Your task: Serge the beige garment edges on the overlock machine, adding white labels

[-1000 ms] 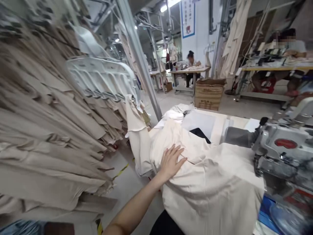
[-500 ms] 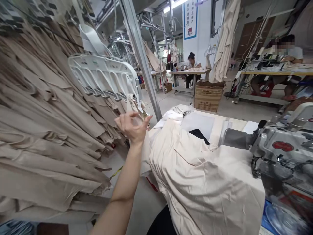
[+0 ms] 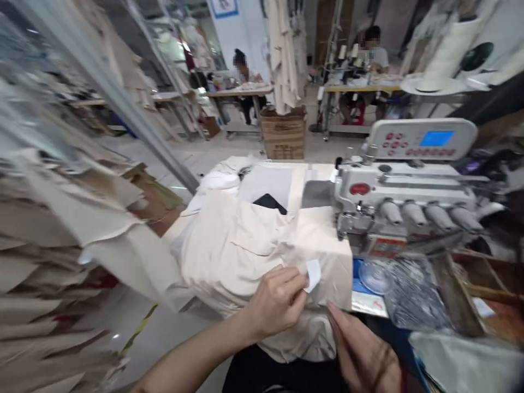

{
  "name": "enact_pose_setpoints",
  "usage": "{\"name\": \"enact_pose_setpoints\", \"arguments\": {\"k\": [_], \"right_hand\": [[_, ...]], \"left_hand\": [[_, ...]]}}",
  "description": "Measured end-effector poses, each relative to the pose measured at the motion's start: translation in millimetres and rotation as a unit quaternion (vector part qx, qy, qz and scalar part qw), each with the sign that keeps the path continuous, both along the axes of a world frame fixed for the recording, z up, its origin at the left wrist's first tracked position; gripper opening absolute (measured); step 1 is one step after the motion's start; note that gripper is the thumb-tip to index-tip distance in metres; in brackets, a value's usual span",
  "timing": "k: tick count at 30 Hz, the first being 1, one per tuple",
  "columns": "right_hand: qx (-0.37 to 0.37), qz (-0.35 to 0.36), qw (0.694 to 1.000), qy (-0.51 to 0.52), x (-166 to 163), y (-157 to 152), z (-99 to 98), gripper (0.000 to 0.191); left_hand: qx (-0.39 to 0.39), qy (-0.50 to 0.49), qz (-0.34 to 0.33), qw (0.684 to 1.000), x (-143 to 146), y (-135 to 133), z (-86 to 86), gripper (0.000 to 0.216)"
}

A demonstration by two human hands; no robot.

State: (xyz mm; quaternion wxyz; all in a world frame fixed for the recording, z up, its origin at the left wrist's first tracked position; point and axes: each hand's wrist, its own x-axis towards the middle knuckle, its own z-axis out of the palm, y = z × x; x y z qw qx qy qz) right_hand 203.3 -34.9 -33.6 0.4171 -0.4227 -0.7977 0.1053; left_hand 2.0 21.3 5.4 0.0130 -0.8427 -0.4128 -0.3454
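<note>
My left hand [image 3: 280, 303] is closed in a pinch on a small white label [image 3: 313, 275], which sticks out past the fingertips above the cloth. Under it, a heap of cream fabric [image 3: 229, 245] covers the table and hangs over the front edge toward my lap. My right hand [image 3: 366, 346] is at the fabric's near right edge, thumb and fingers pinched together on the cloth; the fingertips are partly hidden. An overlock sewing machine [image 3: 409, 191] with a lit blue screen stands just beyond, the fabric's right end lying close to its needle area.
On the left hang many beige cloth pieces [image 3: 24, 273], beside a metal post [image 3: 123, 103]. A dark phone-like object [image 3: 269, 203] lies behind the fabric. At right are a wooden tray [image 3: 462, 284] and a clear plastic bag [image 3: 417, 295]. A carton [image 3: 283, 134] and two seated people are farther back.
My left hand has come away from the white hanger at left to the fabric and now holds a white label. My right hand has come into view. The view has swung right.
</note>
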Motion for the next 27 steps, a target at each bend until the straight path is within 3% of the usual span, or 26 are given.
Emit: {"name": "enact_pose_setpoints", "arguments": {"k": [2,5,6,8,9,10,12,13,15,18,21,24,27], "right_hand": [[0.018,-0.023,0.998,-0.063,-9.8,7.6,5.0,0.047],[0.043,-0.046,0.992,-0.11,-21.3,25.3,14.7,0.041],[0.057,-0.046,0.992,-0.1,-22.0,29.5,17.1,0.039],[0.087,-0.033,0.994,-0.059,-18.1,33.2,19.2,0.033],[0.099,-0.025,0.994,-0.035,-14.5,33.1,18.9,0.031],[0.103,-0.016,0.994,-0.014,-10.7,32.0,18.0,0.031],[0.099,-0.005,0.995,0.023,-5.4,27.9,15.1,0.035],[0.091,0.0,0.995,0.034,-4.7,25.7,13.7,0.037],[0.071,0.015,0.996,0.06,-6.5,22.1,12.9,0.042],[-0.006,0.059,0.989,0.137,-11.7,20.9,18.8,0.04],[-0.115,0.087,0.967,0.208,-12.2,24.1,29.1,0.024],[-0.149,0.051,0.963,0.22,-9.1,28.6,34.5,0.012],[-0.178,0.024,0.964,0.195,-7.4,30.9,33.5,0.015]], "left_hand": [[-0.003,0.028,-0.001,1.0,7.4,-3.5,2.8,0.024],[-0.002,0.052,-0.022,0.998,4.5,-6.0,11.4,0.028],[-0.033,0.039,-0.03,0.998,1.5,-7.2,13.4,0.027],[-0.181,-0.037,-0.043,0.982,-5.9,-9.0,14.8,0.02],[-0.29,-0.098,-0.047,0.951,-9.2,-9.4,14.1,0.022],[-0.402,-0.166,-0.049,0.899,-11.5,-9.2,12.5,0.035],[-0.568,-0.295,-0.039,0.767,-11.1,-7.5,7.1,0.061],[-0.603,-0.348,-0.025,0.717,-8.1,-6.4,3.6,0.066],[-0.611,-0.421,0.009,0.67,1.8,-4.8,-3.1,0.063],[-0.583,-0.451,0.037,0.675,16.0,-5.1,-7.9,0.05],[-0.587,-0.418,0.011,0.694,18.4,-7.2,-3.5,0.042],[-0.598,-0.4,-0.034,0.694,12.5,-9.2,6.8,0.038],[-0.613,-0.403,-0.062,0.676,8.0,-11.1,15.6,0.029]]}}
